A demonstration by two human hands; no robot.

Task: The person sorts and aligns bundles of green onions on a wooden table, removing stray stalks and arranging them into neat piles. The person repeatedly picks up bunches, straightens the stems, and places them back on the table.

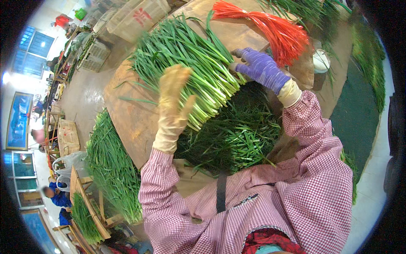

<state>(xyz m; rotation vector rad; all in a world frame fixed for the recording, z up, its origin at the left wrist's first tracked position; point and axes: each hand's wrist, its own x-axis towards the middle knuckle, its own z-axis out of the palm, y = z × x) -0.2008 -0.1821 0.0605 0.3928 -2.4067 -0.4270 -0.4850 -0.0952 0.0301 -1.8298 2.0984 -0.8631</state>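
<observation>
A thick bundle of garlic chives [187,54] lies on the brown work board in front of me, pale stalk ends fanned toward my body. My left hand [174,95], in a cream rubber glove, is over the near-left side of the bundle. Its fingers are straight and the thumb stands apart; motion blurs it, and whether it touches the stalks is unclear. My right hand [258,68], in a purple knit glove, is at the bundle's right edge with fingers spread and fingertips by the stalks. Nothing shows gripped in either hand.
Red plastic ties [269,28] lie at the board's far side. Below the board edge is a dark heap of leaf trimmings [234,136]. More chives [111,165] are stacked at left. Plastic crates [136,19] stand beyond, a white container [321,60] at right. People sit far left.
</observation>
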